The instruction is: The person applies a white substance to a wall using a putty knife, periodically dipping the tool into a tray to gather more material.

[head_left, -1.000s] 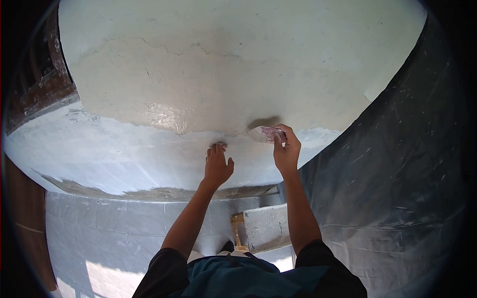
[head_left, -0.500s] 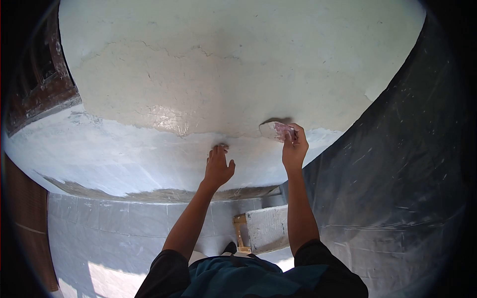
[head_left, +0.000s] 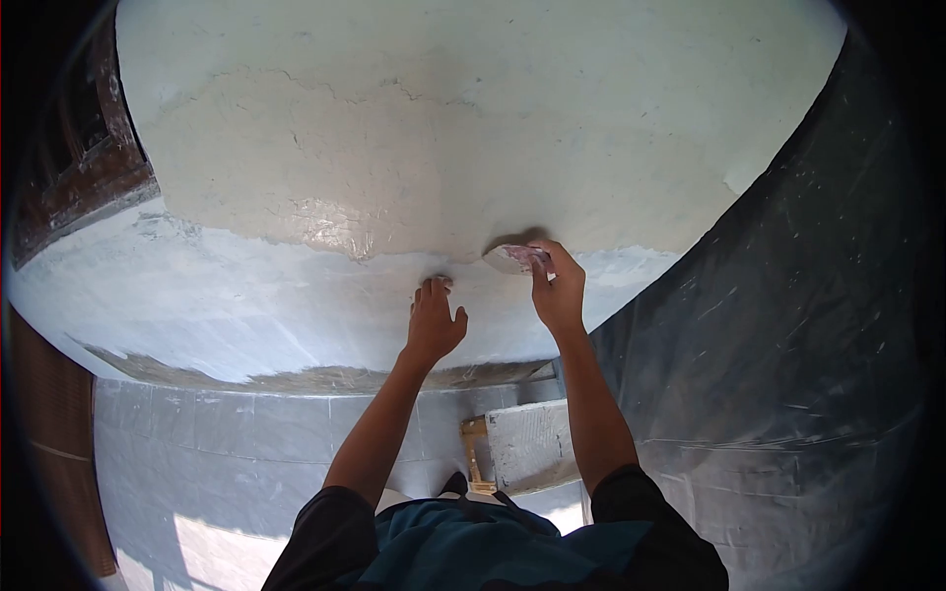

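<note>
A flat putty scraper (head_left: 514,255) with a rounded edge, pale with pink patches, is held in my right hand (head_left: 558,286). Thumb and fingers close on its right end, and its edge lies against the wall (head_left: 394,167), throwing a dark shadow just above. My left hand (head_left: 434,317) rests its fingertips on the wall to the left, thumb spread away from the fingers. Both hands are near the ragged line where the beige upper surface meets a white coated band (head_left: 246,305).
Below the wall lies a grey floor covering (head_left: 246,424). A pale, spattered board (head_left: 532,443) with a yellowish wooden end stands near my feet. Dark sheeting (head_left: 769,345) hangs at the right, and a brown wooden frame (head_left: 99,187) is at upper left.
My right hand has slid the scraper left along the line, closer to my left hand, and the scraper looks narrower. My left hand stays in about the same place.
</note>
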{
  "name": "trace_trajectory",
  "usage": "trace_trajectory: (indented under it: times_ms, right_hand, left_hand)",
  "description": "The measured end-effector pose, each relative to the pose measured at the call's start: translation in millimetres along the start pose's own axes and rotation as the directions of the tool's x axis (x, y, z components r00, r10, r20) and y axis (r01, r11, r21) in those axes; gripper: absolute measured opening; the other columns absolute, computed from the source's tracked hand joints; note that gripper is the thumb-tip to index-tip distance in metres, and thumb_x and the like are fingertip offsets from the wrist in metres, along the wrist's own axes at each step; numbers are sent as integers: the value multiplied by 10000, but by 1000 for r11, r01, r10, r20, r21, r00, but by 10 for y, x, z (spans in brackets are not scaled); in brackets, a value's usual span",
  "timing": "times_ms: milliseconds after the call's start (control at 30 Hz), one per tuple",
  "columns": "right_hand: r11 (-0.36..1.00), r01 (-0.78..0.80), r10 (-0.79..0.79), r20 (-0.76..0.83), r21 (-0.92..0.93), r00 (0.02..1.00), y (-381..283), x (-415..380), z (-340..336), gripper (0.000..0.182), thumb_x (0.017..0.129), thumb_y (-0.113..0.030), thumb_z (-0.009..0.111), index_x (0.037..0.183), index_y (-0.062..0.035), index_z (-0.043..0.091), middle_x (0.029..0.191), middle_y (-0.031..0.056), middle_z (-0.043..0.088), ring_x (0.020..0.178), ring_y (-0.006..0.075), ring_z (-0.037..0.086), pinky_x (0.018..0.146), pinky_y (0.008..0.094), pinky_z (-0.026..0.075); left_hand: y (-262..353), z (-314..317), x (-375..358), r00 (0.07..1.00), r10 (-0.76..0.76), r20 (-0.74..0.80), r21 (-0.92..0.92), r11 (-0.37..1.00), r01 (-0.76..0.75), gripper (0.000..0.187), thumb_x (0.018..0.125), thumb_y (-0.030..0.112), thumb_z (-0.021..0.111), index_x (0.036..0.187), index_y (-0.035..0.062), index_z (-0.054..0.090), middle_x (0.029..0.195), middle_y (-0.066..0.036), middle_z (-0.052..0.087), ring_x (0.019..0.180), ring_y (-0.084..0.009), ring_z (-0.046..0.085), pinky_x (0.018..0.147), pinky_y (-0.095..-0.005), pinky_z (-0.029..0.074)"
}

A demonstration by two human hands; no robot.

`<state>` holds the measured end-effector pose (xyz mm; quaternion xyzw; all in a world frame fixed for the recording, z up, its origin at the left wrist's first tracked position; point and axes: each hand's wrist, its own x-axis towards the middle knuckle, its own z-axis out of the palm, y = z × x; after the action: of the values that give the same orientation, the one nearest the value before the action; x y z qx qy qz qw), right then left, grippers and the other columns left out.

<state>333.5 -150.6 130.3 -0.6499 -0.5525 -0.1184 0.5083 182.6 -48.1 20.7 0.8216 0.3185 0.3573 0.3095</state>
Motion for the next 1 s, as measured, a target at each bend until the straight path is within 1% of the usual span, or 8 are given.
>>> trace_trajectory:
  times_ms: [100,200,267,433,600,767,933,1000]
  right_hand:
    - [981,-134,156,-159,141,975,223,24,-50,242,817,115,533,1029,5,577,863,62,614,796,83,551,719,218,442]
    - [959,-129,165,-128,253,978,262,-40,-64,241,806,106,554,1022,4,585,886,115,650,786,174,637,703,252,480]
    - [992,-96,100,-42,86,994,41,-24,0,250,806,116,545,1024,-1,586,884,103,652,802,156,630,705,249,478]
    - [943,-186,242,-186,275,952,333,-43,-80,243,835,118,527,1045,3,570,897,44,611,805,80,557,743,219,441]
    - [987,-110,118,-62,118,991,186,-68,46,251,832,120,535,1061,19,557,884,42,589,817,78,541,745,201,427]
    - [852,-229,341,-168,471,925,476,-194,-73,249,854,126,489,1073,16,534,939,59,587,854,94,556,771,221,433]
    - [911,-231,276,-91,341,957,470,-213,112,260,853,125,482,1082,14,536,937,60,589,867,92,555,777,228,444]
    - [830,-235,374,-193,505,907,494,-188,58,249,858,115,494,1081,12,533,941,59,590,874,98,558,785,227,443]
  left_hand:
    - [-94,18,10,999,24,23,-33,999,-23,450,734,85,633,1127,18,425,1069,-169,512,1021,-351,490,881,-453,400]
    - [-89,4,4,999,36,17,-45,998,-35,431,732,81,634,1113,24,441,1071,-167,502,1012,-347,492,880,-448,401]
    - [-59,9,-26,999,49,9,-6,999,-49,416,732,78,633,1105,28,457,1069,-163,499,1010,-345,493,880,-445,403]
    - [-96,24,7,997,73,-16,31,997,-72,380,728,70,631,1083,36,500,1060,-157,491,1002,-341,494,876,-440,409]
    - [-67,56,-28,994,101,-45,59,993,-98,387,727,63,629,1091,36,503,1064,-163,488,1003,-348,493,871,-444,414]
    - [-52,46,-15,998,59,-13,75,996,-58,382,732,84,619,1097,36,514,1091,-165,471,1034,-351,480,878,-455,410]
    - [-46,94,-16,995,79,-58,78,994,-74,378,726,63,633,1084,35,516,1065,-168,486,1004,-348,495,875,-441,416]
    - [-57,94,-21,996,74,-55,92,993,-68,384,722,63,634,1085,33,514,1067,-170,486,1002,-349,497,871,-442,418]
